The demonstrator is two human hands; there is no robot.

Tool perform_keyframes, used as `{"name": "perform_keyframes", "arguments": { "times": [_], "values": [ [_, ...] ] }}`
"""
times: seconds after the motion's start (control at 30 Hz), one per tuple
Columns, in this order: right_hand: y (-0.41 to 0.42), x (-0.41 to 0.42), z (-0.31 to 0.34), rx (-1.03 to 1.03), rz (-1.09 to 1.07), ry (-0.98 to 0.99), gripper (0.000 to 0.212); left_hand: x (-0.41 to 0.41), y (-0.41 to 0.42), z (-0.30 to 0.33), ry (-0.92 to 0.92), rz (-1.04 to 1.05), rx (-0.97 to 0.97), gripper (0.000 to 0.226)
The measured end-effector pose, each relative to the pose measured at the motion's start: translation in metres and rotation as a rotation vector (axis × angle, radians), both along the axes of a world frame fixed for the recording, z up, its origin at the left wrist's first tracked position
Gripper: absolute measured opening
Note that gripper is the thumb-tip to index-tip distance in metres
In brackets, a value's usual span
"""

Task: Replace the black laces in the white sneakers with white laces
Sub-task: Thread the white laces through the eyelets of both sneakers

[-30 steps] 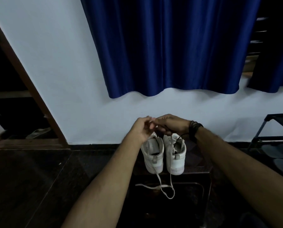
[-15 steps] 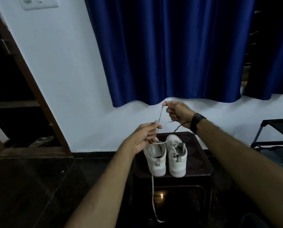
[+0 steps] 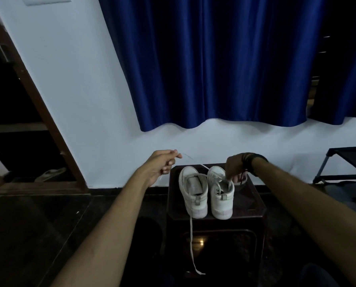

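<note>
Two white sneakers stand heels toward me on a dark stool: the left sneaker and the right sneaker. A white lace hangs from the left sneaker down over the stool's front. My left hand is up and left of the shoes and pinches a thin white lace end that runs toward the shoes. My right hand reaches down at the right sneaker's far side, fingers curled around a black lace.
A blue curtain hangs on the white wall behind. A brown door frame stands at the left with a sandal beyond it. A black rack sits at the right. The floor is dark tile.
My right hand dropped from above the shoes down to the right sneaker. My left hand moved left and away from the shoes, drawing the white lace out.
</note>
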State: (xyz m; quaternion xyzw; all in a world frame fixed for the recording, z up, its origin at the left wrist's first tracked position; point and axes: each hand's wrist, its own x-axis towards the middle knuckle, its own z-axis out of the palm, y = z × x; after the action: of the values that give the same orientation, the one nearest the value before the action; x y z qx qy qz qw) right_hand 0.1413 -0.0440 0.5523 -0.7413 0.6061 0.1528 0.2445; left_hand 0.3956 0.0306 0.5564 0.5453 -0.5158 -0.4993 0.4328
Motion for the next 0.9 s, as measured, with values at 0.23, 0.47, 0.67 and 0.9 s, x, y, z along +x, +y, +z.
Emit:
{"name": "perform_keyframes", "arguments": {
  "times": [0.23,0.47,0.67,0.9],
  "values": [
    [0.017,0.042,0.013,0.358,-0.063,-1.119,0.035,-0.038,-0.021,0.009,-0.381,-0.104,-0.125,0.021],
    [0.005,0.038,-0.003,0.191,0.037,-1.0,0.05,-0.024,-0.044,-0.017,-0.349,-0.072,-0.157,0.016],
    [-0.026,0.028,-0.036,0.051,-0.053,-1.009,0.037,-0.007,-0.063,-0.046,-0.373,0.0,-0.102,0.015],
    [-0.042,0.032,-0.06,0.328,-0.059,-1.06,0.023,-0.016,-0.071,-0.078,-0.27,0.057,-0.129,0.015]
  ]
}}
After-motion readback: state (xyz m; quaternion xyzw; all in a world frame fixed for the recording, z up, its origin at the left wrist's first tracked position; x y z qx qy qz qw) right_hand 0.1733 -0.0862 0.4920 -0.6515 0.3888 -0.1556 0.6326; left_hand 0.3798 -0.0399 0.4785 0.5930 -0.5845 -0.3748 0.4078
